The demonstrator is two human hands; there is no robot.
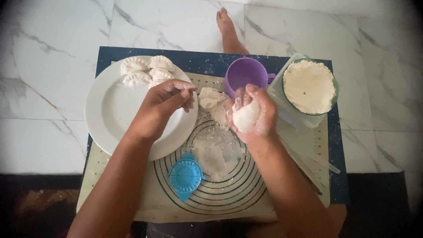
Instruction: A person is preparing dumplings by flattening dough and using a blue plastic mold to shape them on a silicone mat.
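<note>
Your right hand (253, 115) is cupped around a white ball of dough (245, 117), with the floury fingers curled over its top, above the baking mat (229, 194) with printed circles. Your left hand (164, 105) holds nothing; its fingers are loosely bent together above the rim of the white plate (110, 119). Four folded dumplings (145, 71) lie at the far edge of that plate. More dough (210, 100) lies between your hands. A blue dumpling press (185, 175) rests on the mat, and a purple cup (244, 74) stands beside a bowl of flour (309, 86).
</note>
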